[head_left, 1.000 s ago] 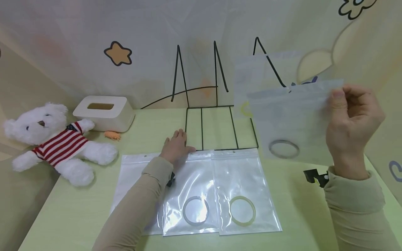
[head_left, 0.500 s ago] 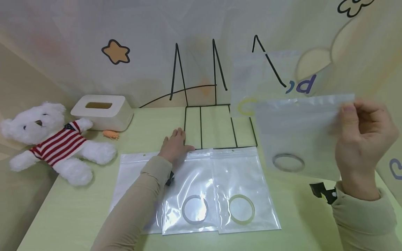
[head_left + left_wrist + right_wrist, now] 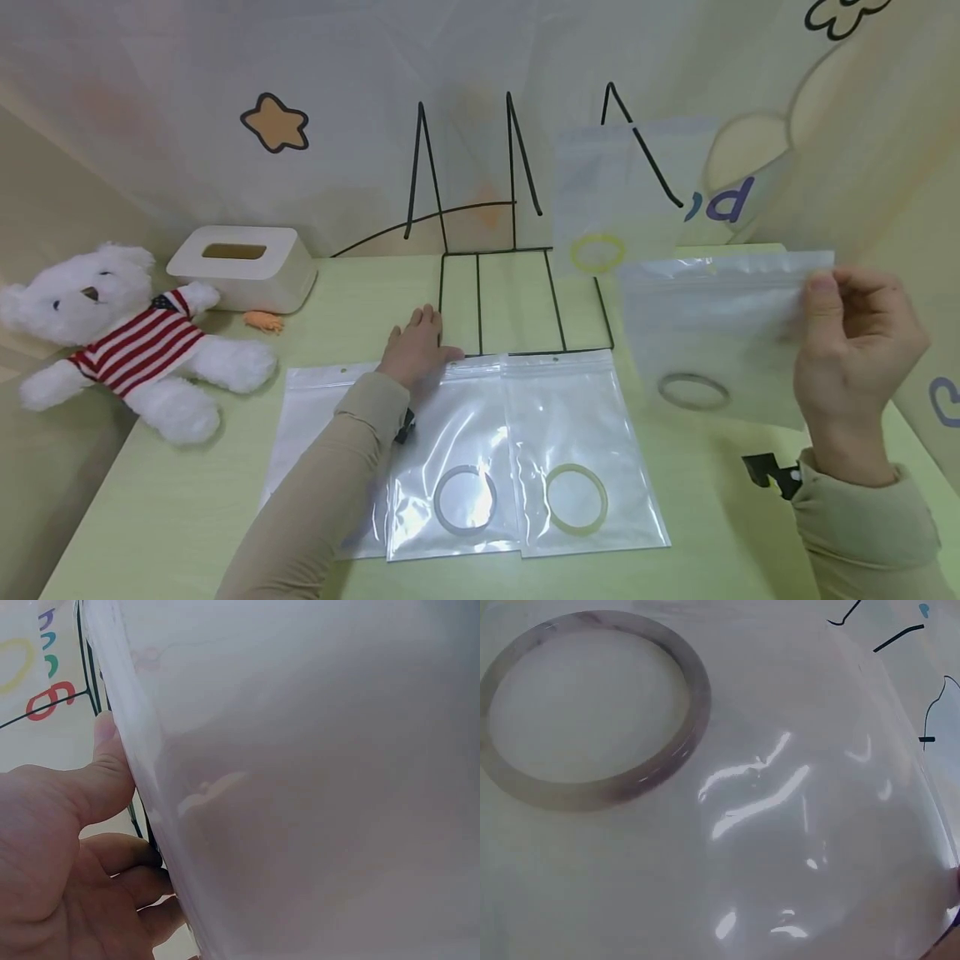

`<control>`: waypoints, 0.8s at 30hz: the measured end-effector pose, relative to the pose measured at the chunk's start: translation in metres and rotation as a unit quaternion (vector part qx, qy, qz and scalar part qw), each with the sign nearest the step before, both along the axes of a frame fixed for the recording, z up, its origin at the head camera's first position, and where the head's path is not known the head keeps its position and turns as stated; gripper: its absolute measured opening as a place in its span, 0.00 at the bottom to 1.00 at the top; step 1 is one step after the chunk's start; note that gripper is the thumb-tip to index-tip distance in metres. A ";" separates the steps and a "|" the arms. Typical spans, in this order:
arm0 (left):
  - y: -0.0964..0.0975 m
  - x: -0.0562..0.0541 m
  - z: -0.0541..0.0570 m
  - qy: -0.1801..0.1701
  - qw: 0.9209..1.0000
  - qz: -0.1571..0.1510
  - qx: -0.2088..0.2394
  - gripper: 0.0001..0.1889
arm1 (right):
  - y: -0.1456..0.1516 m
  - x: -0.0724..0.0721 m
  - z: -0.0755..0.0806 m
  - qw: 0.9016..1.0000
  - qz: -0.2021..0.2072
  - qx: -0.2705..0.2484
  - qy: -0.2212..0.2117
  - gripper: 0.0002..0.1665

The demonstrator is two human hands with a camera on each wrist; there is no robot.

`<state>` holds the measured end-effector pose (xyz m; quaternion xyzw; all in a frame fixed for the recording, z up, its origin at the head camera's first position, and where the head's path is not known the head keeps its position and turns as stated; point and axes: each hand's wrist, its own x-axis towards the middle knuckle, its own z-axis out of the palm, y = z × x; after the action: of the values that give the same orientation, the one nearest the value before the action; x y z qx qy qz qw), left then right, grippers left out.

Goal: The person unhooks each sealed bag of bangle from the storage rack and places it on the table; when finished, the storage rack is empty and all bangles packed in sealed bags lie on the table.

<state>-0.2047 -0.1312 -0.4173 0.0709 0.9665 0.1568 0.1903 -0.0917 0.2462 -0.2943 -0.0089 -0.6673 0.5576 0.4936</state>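
Note:
My right hand (image 3: 858,350) pinches a clear zip bag (image 3: 720,308) by its top right corner and holds it up over the table's right side. Inside that bag lies a grey-purple bangle (image 3: 693,392); the right wrist view shows the bangle (image 3: 697,697) up close through plastic. My left hand (image 3: 416,348) rests at the top edges of the left bag (image 3: 307,417) and the middle bag (image 3: 450,433), its fingers reaching past them. A pale bangle (image 3: 465,500) is in the middle bag. Beside it, the right bag (image 3: 577,408) holds a greenish-yellow bangle (image 3: 576,500).
Against the backdrop stands another clear bag (image 3: 637,183) with a yellow bangle (image 3: 597,252). On the left are a white teddy bear (image 3: 142,342) in a striped shirt, a tissue box (image 3: 255,283) and a small orange object (image 3: 264,322).
My right hand has lowered the bag and shifted it slightly to the right, so the yellow bangle behind shows fully. The left hand stays at the flat bags.

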 end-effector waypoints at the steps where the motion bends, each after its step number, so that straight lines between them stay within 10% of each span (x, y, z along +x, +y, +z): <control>1: 0.000 0.000 0.000 -0.001 1.000 0.000 0.000 0.47 | 0.000 -0.001 -0.001 1.000 -0.005 -0.001 -0.003 0.07; 14: 0.000 0.002 0.001 -0.001 1.000 0.001 0.010 0.46 | 0.038 -0.025 -0.016 0.989 -0.084 0.017 -0.117 0.05; 24: 0.000 0.001 0.000 0.002 1.000 0.001 0.011 0.46 | 0.058 -0.031 -0.025 0.970 -0.048 0.057 -0.230 0.06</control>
<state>-0.2038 -0.1316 -0.4170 0.0721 0.9652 0.1677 0.1872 -0.1231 0.3044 -0.3188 -0.1408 -0.7925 0.4769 0.3531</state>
